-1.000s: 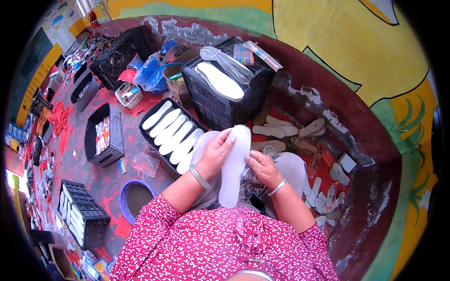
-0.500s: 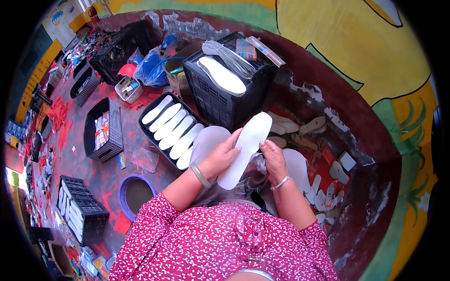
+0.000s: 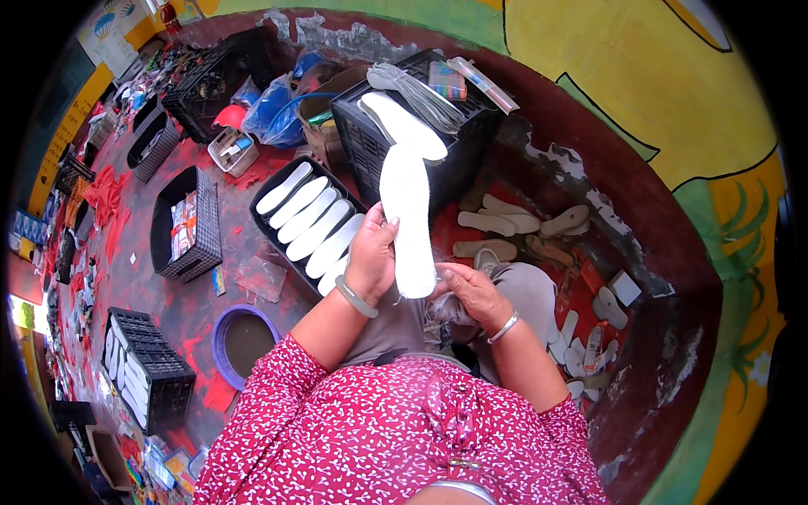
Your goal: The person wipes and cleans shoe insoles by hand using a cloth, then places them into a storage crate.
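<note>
A white shoe insole (image 3: 407,210) is held up over my lap, toe end pointing away. My left hand (image 3: 371,257) grips its left edge, thumb lying on the white face. At the heel end, my right hand (image 3: 476,295) has its fingers drawn together at the insole's right edge; the fingertips are partly hidden. A crumpled greyish bundle (image 3: 446,310) lies in my lap beside the right hand. Beyond the toe end, another white insole (image 3: 402,124) and a bundle of grey cords (image 3: 414,97) rest on an upturned black crate (image 3: 374,172).
A black tray (image 3: 268,220) of white insoles stands left of my knee. Farther left are a purple basin (image 3: 220,353), a woven basket (image 3: 189,268) with packets, and a black crate (image 3: 164,370) of insoles. Loose soles (image 3: 581,353) lie along the painted wall (image 3: 665,252) at right.
The insole has turned more upright and moved away from me. My left hand has shifted toward its lower half, and my right hand has moved down and left to the heel end.
</note>
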Demonstrator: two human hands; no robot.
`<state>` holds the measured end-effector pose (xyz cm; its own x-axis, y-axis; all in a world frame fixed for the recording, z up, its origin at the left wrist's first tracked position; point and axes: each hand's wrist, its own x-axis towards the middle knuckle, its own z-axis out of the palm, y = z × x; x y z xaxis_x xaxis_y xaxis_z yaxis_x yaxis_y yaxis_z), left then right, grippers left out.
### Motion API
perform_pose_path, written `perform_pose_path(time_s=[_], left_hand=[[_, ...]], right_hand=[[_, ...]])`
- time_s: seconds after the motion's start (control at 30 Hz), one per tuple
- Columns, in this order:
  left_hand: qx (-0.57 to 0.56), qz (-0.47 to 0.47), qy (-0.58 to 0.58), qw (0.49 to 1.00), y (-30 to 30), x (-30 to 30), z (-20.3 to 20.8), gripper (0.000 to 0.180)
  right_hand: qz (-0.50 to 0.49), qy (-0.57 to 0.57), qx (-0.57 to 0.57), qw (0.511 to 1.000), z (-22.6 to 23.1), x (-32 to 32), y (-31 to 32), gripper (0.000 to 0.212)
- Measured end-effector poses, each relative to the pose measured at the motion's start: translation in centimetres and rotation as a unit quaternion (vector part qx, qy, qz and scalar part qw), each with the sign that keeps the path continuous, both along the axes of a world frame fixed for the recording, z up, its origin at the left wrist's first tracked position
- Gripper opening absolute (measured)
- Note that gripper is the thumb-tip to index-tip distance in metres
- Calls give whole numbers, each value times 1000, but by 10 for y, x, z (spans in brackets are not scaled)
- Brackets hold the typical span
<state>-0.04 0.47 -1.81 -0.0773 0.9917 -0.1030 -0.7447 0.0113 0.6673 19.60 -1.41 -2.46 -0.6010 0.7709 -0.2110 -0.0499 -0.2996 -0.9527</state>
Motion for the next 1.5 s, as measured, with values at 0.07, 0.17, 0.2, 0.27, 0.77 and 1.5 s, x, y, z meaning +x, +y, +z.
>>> perform_pose_path(time_s=[0.07,0.17,0.2,0.27,0.77,1.5], left_hand=[[-5,12,21,1000,-1,4,-5,35],[-9,29,60,998,-4,13,-11,32],[-10,34,74,997,-5,16,-12,31],[-7,35,85,996,-8,20,-11,29],[13,-69,13,997,-6,-3,12,43],[63,9,-3,998,-12,-5,17,26]], right_hand=[[3,-29,56,998,3,-7,-4,38],[13,-89,103,991,-5,-9,-10,28],[13,-105,94,990,-10,-9,-10,27],[14,-135,76,988,-16,-8,-11,25],[47,-4,3,999,-10,-5,-16,24],[4,-51,26,998,-12,5,-12,22]])
